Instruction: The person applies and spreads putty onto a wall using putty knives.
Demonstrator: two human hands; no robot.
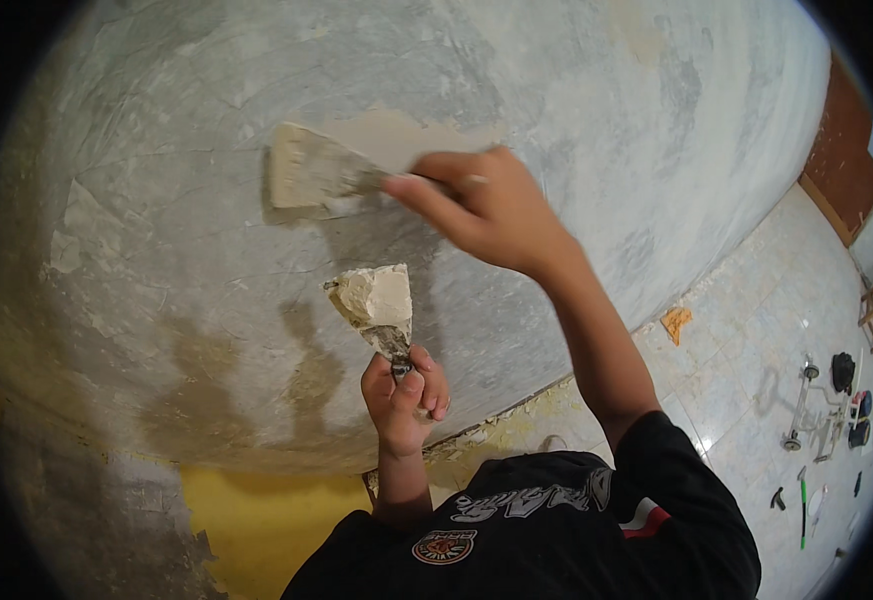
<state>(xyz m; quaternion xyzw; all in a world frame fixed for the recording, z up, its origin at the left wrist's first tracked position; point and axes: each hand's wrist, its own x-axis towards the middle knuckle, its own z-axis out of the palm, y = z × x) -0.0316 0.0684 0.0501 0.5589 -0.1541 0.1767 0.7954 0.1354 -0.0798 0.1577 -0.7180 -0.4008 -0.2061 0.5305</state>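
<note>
My right hand grips a wide putty knife, its blade pressed against the grey plastered wall beside a pale patch of fresh filler. The blade is slightly blurred, with cream filler along its left edge. Lower down, my left hand is closed around the handle of a smaller scraper, whose blade carries a thick lump of cream putty.
At the right, the tiled floor holds an orange rag, a metal wheeled frame and several scattered tools. A brown door and a wooden chair stand beyond. A yellow painted section shows at lower left.
</note>
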